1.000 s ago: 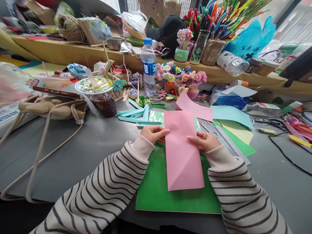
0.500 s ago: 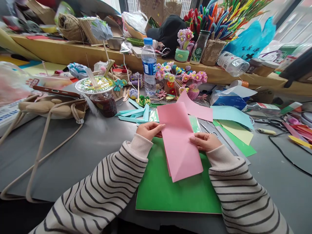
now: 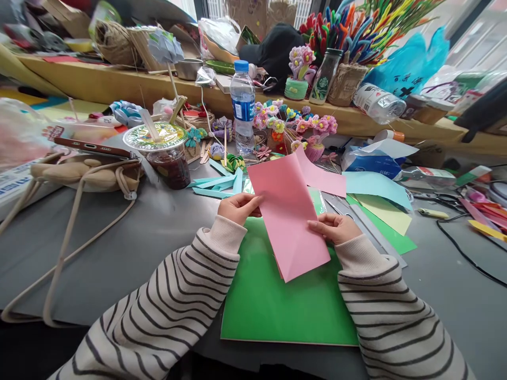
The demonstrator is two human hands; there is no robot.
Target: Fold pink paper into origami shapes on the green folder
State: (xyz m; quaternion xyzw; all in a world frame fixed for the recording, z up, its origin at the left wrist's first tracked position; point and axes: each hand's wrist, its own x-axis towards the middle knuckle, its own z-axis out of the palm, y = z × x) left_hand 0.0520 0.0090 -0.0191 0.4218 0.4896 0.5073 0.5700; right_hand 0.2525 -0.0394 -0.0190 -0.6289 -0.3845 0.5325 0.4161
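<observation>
left hand (image 3: 240, 208) and right hand (image 3: 336, 228) both grasp the folded pink sheet (image 3: 287, 211) in a light pinch, one at each long edge, so it lies directly between them. its long axis slants from far left to near right. the left hand grips well up its edge, nearer the far end; the right hand grips lower, nearer the close end, where a diagonal crease shows. a second layer peeks out along the lower left edge. the near part of the sheet is over the green board (image 3: 289, 311), which lies flat on the bench (image 3: 447, 306) in front of the person; whether the lowest corner touches that board, i cannot tell.
</observation>
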